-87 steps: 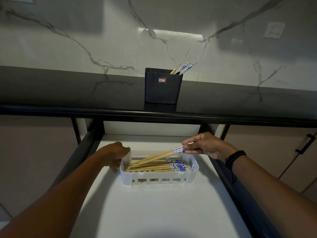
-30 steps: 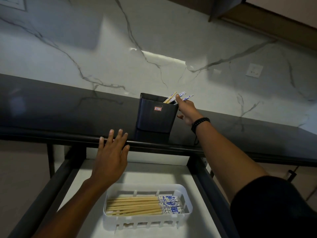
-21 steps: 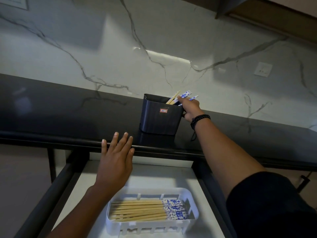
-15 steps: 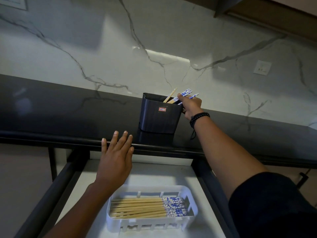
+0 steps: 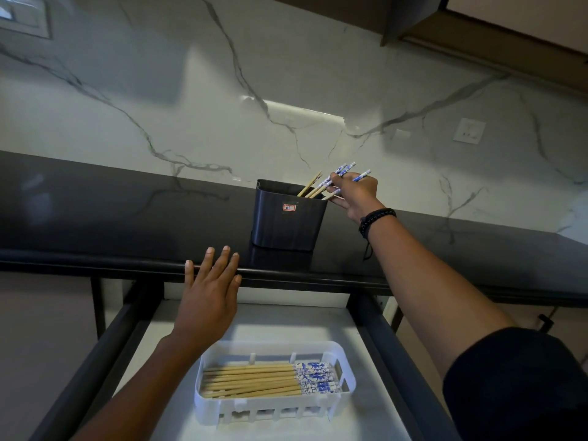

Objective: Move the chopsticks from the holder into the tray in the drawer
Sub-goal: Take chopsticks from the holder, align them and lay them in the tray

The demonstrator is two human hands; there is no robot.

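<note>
Wooden chopsticks in right hand

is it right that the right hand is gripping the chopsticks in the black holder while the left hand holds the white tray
Not quite. In the head view the left hand is open with fingers spread, above the drawer by the counter edge, not holding the white tray. The right hand does grip the chopsticks in the black holder.

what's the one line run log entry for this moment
right hand: gripping chopsticks at holder | left hand: open, empty | tray: partly filled
</note>
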